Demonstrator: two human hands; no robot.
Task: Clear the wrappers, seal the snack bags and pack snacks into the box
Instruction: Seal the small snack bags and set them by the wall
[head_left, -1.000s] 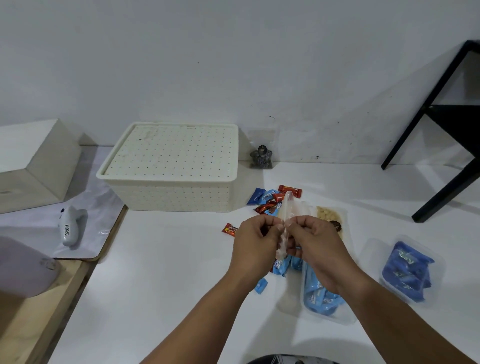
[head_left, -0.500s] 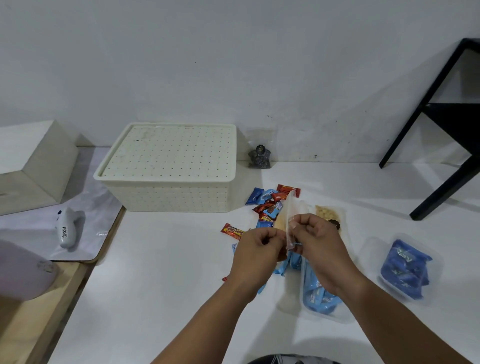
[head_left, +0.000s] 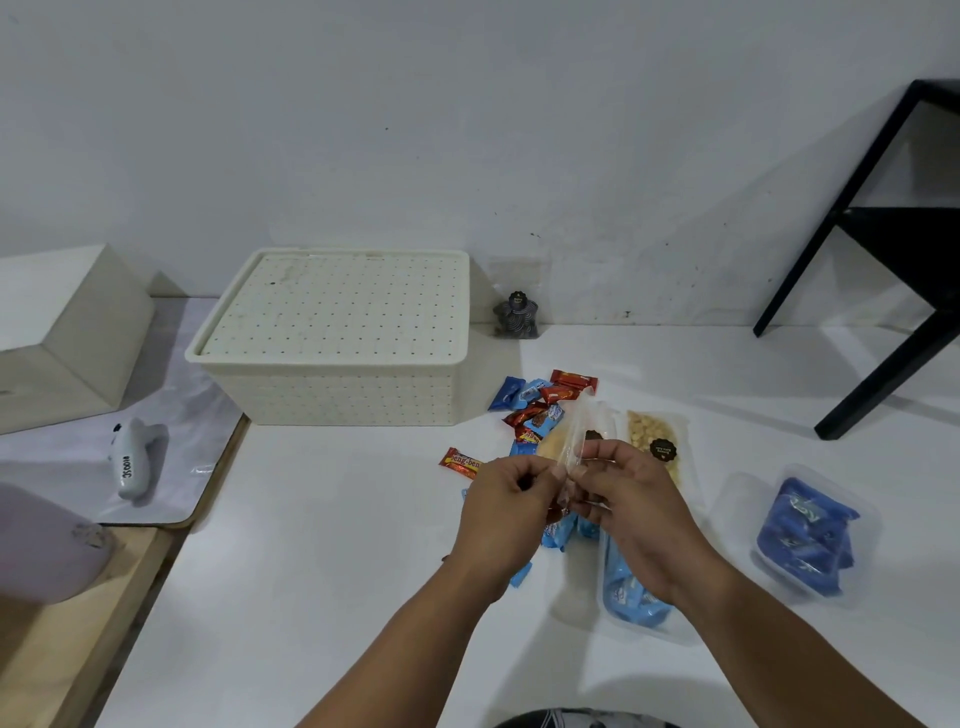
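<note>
Both hands hold a clear snack bag (head_left: 570, 435) upright above the white table. My left hand (head_left: 511, 506) pinches its near edge and my right hand (head_left: 623, 501) pinches the same edge from the other side. Pale yellow snacks show inside the bag. Behind it lies a heap of red and blue wrapped candies (head_left: 540, 402), and a red bar (head_left: 460, 461) lies to its left. A cream perforated box (head_left: 337, 332) with its lid on stands at the back left. Further blue candies lie partly hidden under my hands.
A clear bag of round crackers (head_left: 657, 441) lies right of my hands, a bag of blue snacks (head_left: 631, 597) below my right wrist, and a clear tub of blue packets (head_left: 802, 535) at the far right. A white handheld sealer (head_left: 132, 460) rests at the left. A black stand (head_left: 893, 244) is at the back right.
My hands have dropped slightly and shifted along the bag's edge; the bag has tilted, its top now leaning away to the right.
</note>
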